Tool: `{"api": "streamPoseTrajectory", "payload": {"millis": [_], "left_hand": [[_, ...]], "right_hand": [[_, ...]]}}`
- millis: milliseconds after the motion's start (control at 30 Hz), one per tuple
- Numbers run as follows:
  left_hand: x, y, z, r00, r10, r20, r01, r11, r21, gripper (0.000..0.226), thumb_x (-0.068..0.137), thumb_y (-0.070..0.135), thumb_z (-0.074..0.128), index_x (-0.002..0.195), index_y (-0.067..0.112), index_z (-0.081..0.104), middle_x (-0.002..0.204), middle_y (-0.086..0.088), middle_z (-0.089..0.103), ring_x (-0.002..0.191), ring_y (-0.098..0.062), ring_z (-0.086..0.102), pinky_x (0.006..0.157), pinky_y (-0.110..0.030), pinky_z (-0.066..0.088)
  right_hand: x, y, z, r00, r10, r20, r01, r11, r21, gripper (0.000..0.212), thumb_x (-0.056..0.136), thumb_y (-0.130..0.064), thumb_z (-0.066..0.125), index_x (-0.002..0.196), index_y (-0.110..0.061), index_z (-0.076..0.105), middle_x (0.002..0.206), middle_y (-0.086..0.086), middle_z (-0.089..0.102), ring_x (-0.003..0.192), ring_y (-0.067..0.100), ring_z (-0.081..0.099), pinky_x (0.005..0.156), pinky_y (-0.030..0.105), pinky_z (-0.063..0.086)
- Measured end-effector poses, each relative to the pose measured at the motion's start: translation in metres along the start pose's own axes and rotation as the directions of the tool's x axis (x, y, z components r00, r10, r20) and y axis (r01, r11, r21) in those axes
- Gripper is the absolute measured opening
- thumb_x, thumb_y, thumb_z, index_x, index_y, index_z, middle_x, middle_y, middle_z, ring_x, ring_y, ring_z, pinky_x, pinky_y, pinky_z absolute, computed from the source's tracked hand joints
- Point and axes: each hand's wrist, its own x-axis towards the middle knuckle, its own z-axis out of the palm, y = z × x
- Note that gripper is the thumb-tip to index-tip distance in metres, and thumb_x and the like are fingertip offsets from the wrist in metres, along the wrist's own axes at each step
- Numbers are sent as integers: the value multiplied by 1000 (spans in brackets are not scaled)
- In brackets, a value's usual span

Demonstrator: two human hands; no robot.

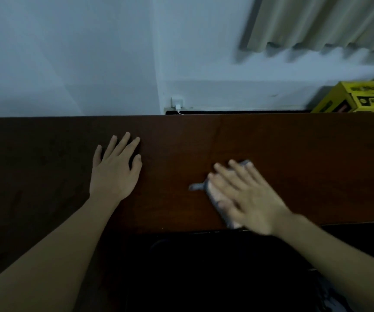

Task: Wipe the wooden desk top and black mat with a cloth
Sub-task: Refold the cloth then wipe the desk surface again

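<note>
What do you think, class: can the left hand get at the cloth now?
Probably yes: only bare desk top lies between left hand and cloth, though the right hand covers most of it.

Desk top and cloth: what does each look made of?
Desk top: reddish-brown wood or wood veneer, smooth and dull, with faint grain and a seam. Cloth: soft fabric, grey and pinkish, its corner crumpled beside the right hand; blur hides the weave.
</note>
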Motion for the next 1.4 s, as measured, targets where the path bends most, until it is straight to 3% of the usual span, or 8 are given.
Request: {"api": "streamPoseTrajectory", "payload": {"millis": [233, 433, 567, 700, 800, 900, 1167, 1400], "left_hand": [[1, -2, 2, 1000, -6, -27, 5, 1000, -5, 53, 105, 47, 23, 157, 39, 24, 167, 12, 13, 155, -12, 3, 126, -46, 2], [0, -1, 2, 999, -26, -30, 25, 1000, -13, 51, 105, 45, 25, 156, 39, 28, 166, 13, 15, 155, -12, 6, 126, -44, 5], [1, -3, 0, 1000, -14, -24, 14, 1000, -28, 57, 101, 51, 18, 156, 40, 27, 166, 13, 16, 154, -11, 5, 125, -45, 5], [1, -1, -2, 999, -25, -30, 23, 999, -49, 62, 98, 54, 12, 156, 41, 28, 166, 14, 16, 154, -9, 4, 126, -45, 4], [0, 5, -4, 1000, -17, -21, 16, 998, -60, 61, 97, 54, 12, 155, 41, 28, 165, 15, 16, 154, -8, 4, 126, -44, 4], [1, 2, -2, 999, -31, -38, 29, 998, -57, 57, 99, 51, 17, 155, 42, 29, 165, 17, 16, 153, -6, 4, 126, -41, 3], [-3, 0, 1, 977, -97, -189, 71, 988, -140, 58, 101, 47, 26, 156, 32, 32, 165, 8, 24, 153, -11, 14, 125, -39, 11], [-4, 1, 3, 974, -107, -199, 78, 986, -149, 64, 98, 55, 16, 156, 34, 33, 164, 10, 26, 153, -11, 15, 125, -39, 11]], "right_hand": [[106, 23, -20, 932, 360, -44, -357, 932, 60, 62, 103, -57, 6, 160, -37, -9, 170, -6, -11, 155, 29, -13, 123, 56, -7], [102, -59, -17, 999, 39, -24, -38, 999, 28, 62, 104, -53, 9, 160, -35, -11, 169, -5, -13, 154, 30, -17, 121, 58, -10], [40, -48, -9, 975, -218, 36, 216, 975, 46, 62, 105, -58, 14, 160, -39, -5, 168, -10, -11, 154, 23, -20, 122, 51, -14], [46, 13, -12, 993, -120, 9, 121, 992, -38, 64, 102, -62, 16, 160, -43, -3, 168, -12, -4, 157, 24, -7, 123, 50, -5], [96, 48, -26, 997, 79, -22, -80, 996, -39, 68, 92, -64, -6, 156, -44, -16, 168, -12, -14, 156, 24, -13, 124, 50, -10], [162, 40, -35, 989, 140, -56, -141, 990, -20, 66, 98, -60, -2, 160, -38, -11, 170, -6, -12, 156, 28, -13, 123, 54, -8], [149, -60, -26, 989, -147, -24, 146, 988, -48, 65, 103, -55, 14, 160, -35, -11, 170, -4, -12, 155, 31, -15, 120, 61, -8], [97, -6, -23, 973, -231, 13, 231, 973, -24, 65, 97, -66, 2, 156, -46, -16, 167, -15, -18, 153, 19, -24, 123, 50, -14]]}}
